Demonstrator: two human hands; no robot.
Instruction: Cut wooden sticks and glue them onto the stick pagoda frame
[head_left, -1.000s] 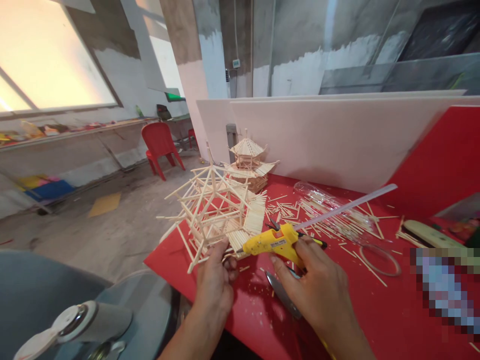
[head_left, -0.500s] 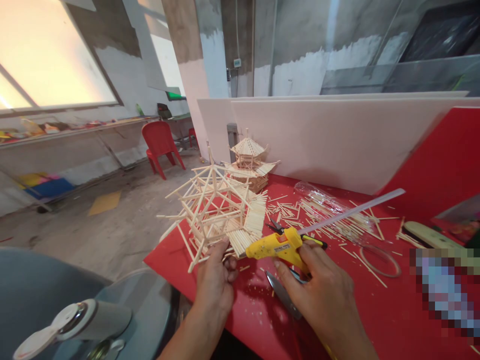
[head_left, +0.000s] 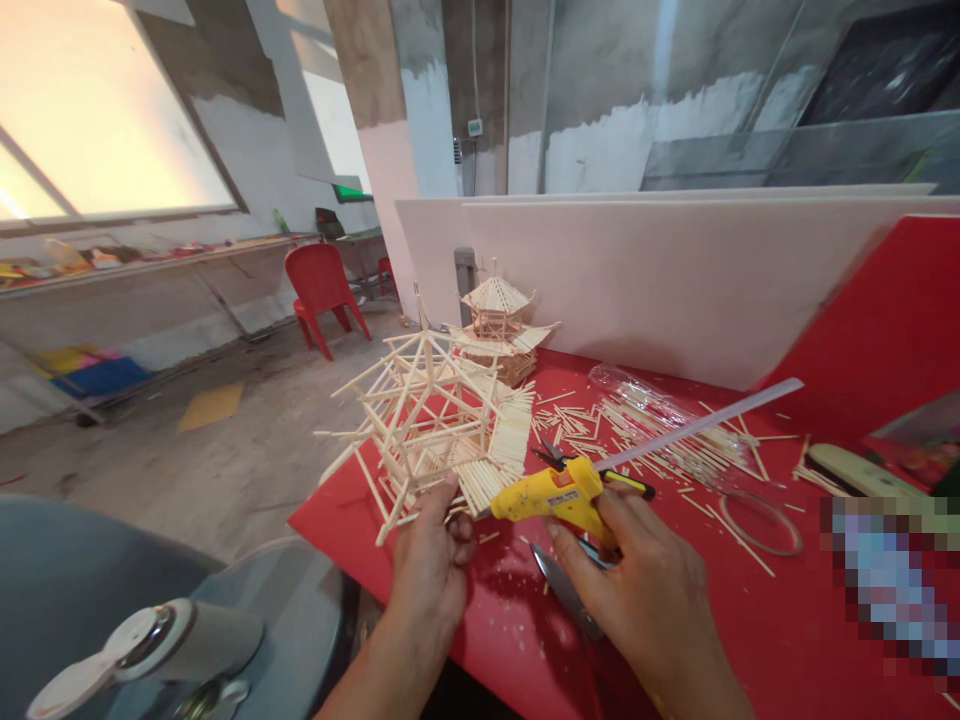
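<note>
A pagoda model of thin wooden sticks (head_left: 431,420) stands at the near left of the red table, its upper part a bare frame and its lower roof partly covered with sticks. My left hand (head_left: 435,550) is closed on the model's near lower edge, thumb on top; the pinched spot is partly hidden. Wrapped round the handle of a yellow hot glue gun (head_left: 551,497), my right hand (head_left: 645,580) keeps the nozzle at the roof's lower edge, close to my left fingers. A long clear glue stick (head_left: 697,425) juts from the gun's back.
Behind stands a second stick pagoda (head_left: 496,310). Loose sticks (head_left: 574,425) and a plastic bag of sticks (head_left: 667,420) lie to the right. A blade-like metal tool (head_left: 566,590) and dark pliers (head_left: 551,455) lie near the gun. A white bottle (head_left: 199,640) is at lower left.
The glue stick's far end has shifted slightly toward the gun. Both hands and the model stay almost where they were.
</note>
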